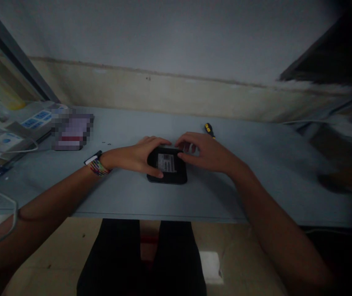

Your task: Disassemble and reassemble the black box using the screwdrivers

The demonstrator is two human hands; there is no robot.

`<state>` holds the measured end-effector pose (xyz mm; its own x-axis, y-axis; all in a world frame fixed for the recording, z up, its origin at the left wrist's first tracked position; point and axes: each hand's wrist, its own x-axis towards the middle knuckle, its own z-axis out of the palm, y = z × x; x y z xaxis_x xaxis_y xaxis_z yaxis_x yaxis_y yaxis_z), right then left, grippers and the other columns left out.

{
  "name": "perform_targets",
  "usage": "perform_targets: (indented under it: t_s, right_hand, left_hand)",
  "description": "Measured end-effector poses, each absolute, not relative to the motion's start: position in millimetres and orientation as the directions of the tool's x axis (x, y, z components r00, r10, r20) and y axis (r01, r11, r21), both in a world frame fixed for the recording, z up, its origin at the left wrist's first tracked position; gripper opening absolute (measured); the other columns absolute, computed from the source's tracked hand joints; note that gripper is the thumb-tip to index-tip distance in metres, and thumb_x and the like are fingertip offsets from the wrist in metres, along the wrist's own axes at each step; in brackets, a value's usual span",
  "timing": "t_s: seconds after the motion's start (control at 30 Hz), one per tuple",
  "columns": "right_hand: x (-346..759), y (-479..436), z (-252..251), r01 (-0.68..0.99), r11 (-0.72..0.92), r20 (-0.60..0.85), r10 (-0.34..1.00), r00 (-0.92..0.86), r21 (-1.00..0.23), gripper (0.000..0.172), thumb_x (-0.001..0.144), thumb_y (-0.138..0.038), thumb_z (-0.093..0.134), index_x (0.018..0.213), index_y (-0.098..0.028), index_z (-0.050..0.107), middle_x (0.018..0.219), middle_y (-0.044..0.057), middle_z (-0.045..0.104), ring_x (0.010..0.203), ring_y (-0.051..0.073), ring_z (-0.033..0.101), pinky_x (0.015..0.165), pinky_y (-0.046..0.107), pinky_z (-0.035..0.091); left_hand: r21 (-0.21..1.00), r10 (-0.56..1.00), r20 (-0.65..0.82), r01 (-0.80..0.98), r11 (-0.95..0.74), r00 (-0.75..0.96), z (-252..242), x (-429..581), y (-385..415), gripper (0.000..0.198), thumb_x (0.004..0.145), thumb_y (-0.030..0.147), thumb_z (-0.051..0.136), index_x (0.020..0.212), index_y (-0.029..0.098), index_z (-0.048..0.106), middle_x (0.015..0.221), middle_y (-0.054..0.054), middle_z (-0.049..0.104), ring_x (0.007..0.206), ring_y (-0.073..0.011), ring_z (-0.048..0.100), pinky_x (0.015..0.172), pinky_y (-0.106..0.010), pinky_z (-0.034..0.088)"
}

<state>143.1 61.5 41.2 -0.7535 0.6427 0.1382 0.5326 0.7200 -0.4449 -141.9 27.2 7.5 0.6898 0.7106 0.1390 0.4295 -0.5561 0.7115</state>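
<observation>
A flat black plastic box [180, 169] with rounded corners lies on the grey table, its white printed label [166, 163] facing up. My left hand [137, 158] grips its left side, thumb across the near left part and fingers along the far edge. At the far right corner, my right hand [207, 152] pinches the box, thumb on top and curled fingertips at the back edge. Beyond the right hand lies a black and yellow screwdriver [208, 129], its tip hidden. Several tiny dark bits, perhaps screws [106, 143], lie left of the box.
A pixelated phone-like object [72, 131] lies at the left, beside a white power strip [37, 121] with cables. The wall [170, 96] rises behind the table [170, 203]. A blurred dark object [336, 181] is at far right. The table's front edge runs above my legs.
</observation>
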Motion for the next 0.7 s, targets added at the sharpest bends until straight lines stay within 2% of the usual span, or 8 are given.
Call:
perform_targets:
  t_s: [0.1, 0.3, 0.43, 0.7]
  right_hand:
    - [139, 61, 38, 0.632, 0.682, 0.089, 0.702, -0.706, -0.369, 0.015, 0.094, -0.031, 0.068, 0.101, -0.019, 0.073, 0.092, 0.006, 0.075, 0.081, 0.021, 0.066, 0.076, 0.035, 0.045]
    - [132, 61, 31, 0.699, 0.664, 0.082, 0.738, -0.670, -0.265, 0.017, 0.097, -0.035, 0.065, 0.099, -0.020, 0.073, 0.087, 0.005, 0.075, 0.076, 0.020, 0.062, 0.069, 0.033, 0.037]
    - [131, 60, 31, 0.704, 0.649, 0.092, 0.750, -0.655, -0.288, 0.022, 0.101, -0.037, 0.062, 0.099, -0.020, 0.075, 0.090, 0.006, 0.076, 0.079, 0.020, 0.064, 0.070, 0.032, 0.036]
    - [130, 59, 32, 0.713, 0.630, 0.066, 0.762, -0.644, -0.307, 0.024, 0.103, -0.038, 0.063, 0.099, -0.019, 0.076, 0.091, 0.006, 0.075, 0.078, 0.018, 0.060, 0.068, 0.032, 0.033]
  left_hand:
    - [0.662, 0.655, 0.108, 0.438, -0.609, 0.748, 11, -144, 25, 0.104, 0.071, 0.058, 0.097, 0.160, 0.026, 0.050, 0.155, -0.015, 0.058, 0.146, -0.0418, 0.050, 0.128, -0.062, 0.038]
    - [0.675, 0.630, 0.139, 0.392, -0.625, 0.764, 17, -148, 22, 0.097, 0.068, 0.039, 0.097, 0.156, 0.032, 0.058, 0.149, -0.012, 0.067, 0.140, -0.0378, 0.060, 0.125, -0.059, 0.044]
    - [0.667, 0.631, 0.156, 0.390, -0.635, 0.760, 23, -149, 19, 0.092, 0.068, 0.036, 0.098, 0.153, 0.034, 0.062, 0.154, -0.011, 0.068, 0.141, -0.0357, 0.063, 0.126, -0.057, 0.045]
    - [0.635, 0.656, 0.120, 0.451, -0.628, 0.745, 31, -151, 16, 0.092, 0.072, 0.035, 0.095, 0.157, 0.033, 0.059, 0.155, -0.010, 0.068, 0.142, -0.0329, 0.066, 0.125, -0.051, 0.049]
